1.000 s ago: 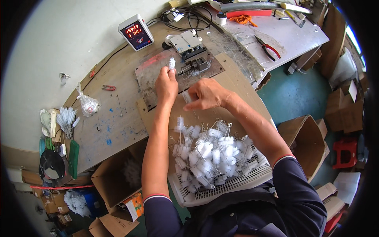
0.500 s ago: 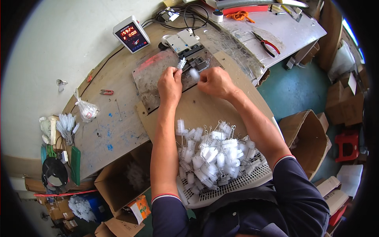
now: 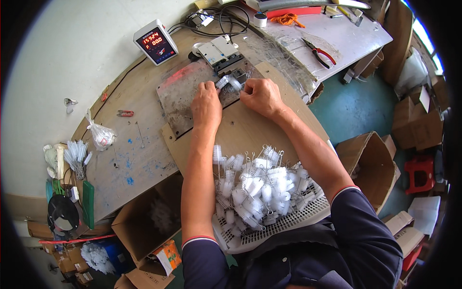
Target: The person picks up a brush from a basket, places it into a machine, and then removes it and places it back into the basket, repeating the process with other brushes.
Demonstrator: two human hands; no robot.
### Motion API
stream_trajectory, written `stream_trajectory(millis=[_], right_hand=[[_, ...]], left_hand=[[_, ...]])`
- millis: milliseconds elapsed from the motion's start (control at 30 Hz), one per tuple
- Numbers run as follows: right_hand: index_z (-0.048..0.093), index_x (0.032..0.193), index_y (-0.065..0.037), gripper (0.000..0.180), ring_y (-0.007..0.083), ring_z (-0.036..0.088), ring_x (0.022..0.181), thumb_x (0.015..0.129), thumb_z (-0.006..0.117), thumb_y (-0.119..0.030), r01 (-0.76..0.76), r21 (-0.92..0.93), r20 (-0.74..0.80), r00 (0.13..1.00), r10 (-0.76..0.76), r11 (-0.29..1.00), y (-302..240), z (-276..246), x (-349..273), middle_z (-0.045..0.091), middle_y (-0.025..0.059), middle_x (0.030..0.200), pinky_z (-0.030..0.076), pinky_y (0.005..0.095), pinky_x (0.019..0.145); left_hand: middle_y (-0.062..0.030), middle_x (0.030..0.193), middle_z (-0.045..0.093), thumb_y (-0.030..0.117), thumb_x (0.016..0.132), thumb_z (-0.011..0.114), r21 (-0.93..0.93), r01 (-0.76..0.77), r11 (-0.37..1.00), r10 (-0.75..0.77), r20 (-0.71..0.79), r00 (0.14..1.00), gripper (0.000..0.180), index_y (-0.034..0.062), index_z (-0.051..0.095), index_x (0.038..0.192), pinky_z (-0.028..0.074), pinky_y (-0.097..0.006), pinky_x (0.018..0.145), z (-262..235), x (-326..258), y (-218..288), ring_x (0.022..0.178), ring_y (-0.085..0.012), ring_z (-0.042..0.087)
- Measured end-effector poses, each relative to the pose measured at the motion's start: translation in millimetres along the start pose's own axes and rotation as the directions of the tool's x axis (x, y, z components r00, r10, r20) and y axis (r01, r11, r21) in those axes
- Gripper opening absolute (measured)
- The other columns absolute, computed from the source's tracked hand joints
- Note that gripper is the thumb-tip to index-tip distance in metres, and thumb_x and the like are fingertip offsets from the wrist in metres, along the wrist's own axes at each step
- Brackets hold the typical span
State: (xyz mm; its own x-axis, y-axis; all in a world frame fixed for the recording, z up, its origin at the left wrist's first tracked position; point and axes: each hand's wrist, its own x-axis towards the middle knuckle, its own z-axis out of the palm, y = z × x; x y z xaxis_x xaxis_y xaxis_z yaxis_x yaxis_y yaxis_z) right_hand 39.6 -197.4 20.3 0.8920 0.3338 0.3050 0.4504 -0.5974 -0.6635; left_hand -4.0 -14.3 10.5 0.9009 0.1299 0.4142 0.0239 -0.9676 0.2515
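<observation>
My left hand (image 3: 207, 102) and my right hand (image 3: 260, 95) meet over a grey metal plate (image 3: 183, 98) on the wooden bench. Together they pinch a small white bristle brush (image 3: 224, 81) right in front of a small metal fixture (image 3: 222, 50). In my lap sits a white perforated tray (image 3: 284, 222) heaped with several white wire-handled brushes (image 3: 255, 185).
A grey meter box with red digits (image 3: 155, 42) stands at the back left, black cables (image 3: 226, 17) beside it. Red-handled pliers (image 3: 319, 51) lie on the right bench. Open cardboard boxes (image 3: 149, 226) (image 3: 368, 164) flank me. A plastic bag (image 3: 101, 136) and a brush bundle (image 3: 76, 153) lie left.
Both hands have moved away from me toward the metal fixture, carrying the white brush from above the plate to just in front of the fixture.
</observation>
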Motion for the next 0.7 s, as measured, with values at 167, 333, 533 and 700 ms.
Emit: stream_trajectory(millis=[167,333,533,700], right_hand=[[0.070,0.074,-0.007,0.015,0.0363,0.070,0.072,0.076,0.067,-0.022,-0.003,-0.042,-0.019,1.000,0.002,0.999,1.6,5.4,-1.2,0.069,0.0161,0.071,0.055,0.0462,0.068],[0.069,0.073,-0.008,0.014,0.0366,0.069,0.071,0.076,0.067,-0.022,0.026,-0.074,-0.039,0.999,-0.028,0.997,-0.8,9.7,-0.5,0.069,0.0158,0.070,0.055,0.0465,0.068],[0.068,0.072,-0.007,0.015,0.0375,0.069,0.071,0.076,0.067,-0.021,0.033,-0.024,-0.016,0.999,-0.034,0.999,-0.5,7.0,-3.0,0.069,0.0164,0.070,0.055,0.0470,0.068],[0.068,0.072,-0.006,0.015,0.0381,0.069,0.072,0.077,0.067,-0.020,0.021,0.085,-0.010,1.000,-0.020,0.996,-1.4,3.3,-2.2,0.069,0.0178,0.071,0.055,0.0469,0.068]], left_hand=[[-0.0178,0.102,0.066,0.013,0.101,0.056,-0.049,0.060,0.997,-0.062,-0.039,0.997,0.010,0.0045,0.056,0.106,0.054,-0.050,0.077,-7.2,-8.1,-11.0,0.095,-0.0412,0.067],[-0.0142,0.101,0.068,0.011,0.100,0.055,-0.049,-0.014,0.999,0.008,-0.121,0.993,0.006,0.0073,0.057,0.104,0.054,-0.049,0.074,-6.4,-12.5,-17.8,0.093,-0.0382,0.068],[-0.0119,0.101,0.066,0.001,0.092,0.054,0.025,-0.005,1.000,0.009,-0.175,0.985,0.015,0.0072,0.056,0.105,0.055,-0.048,0.074,-9.2,-15.2,-20.6,0.092,-0.0340,0.067],[-0.0143,0.098,0.067,0.007,0.098,0.056,-0.067,0.189,0.980,-0.199,-0.204,0.959,0.006,0.0044,0.056,0.104,0.053,-0.049,0.074,-10.6,-14.4,-28.1,0.093,-0.0358,0.066]])
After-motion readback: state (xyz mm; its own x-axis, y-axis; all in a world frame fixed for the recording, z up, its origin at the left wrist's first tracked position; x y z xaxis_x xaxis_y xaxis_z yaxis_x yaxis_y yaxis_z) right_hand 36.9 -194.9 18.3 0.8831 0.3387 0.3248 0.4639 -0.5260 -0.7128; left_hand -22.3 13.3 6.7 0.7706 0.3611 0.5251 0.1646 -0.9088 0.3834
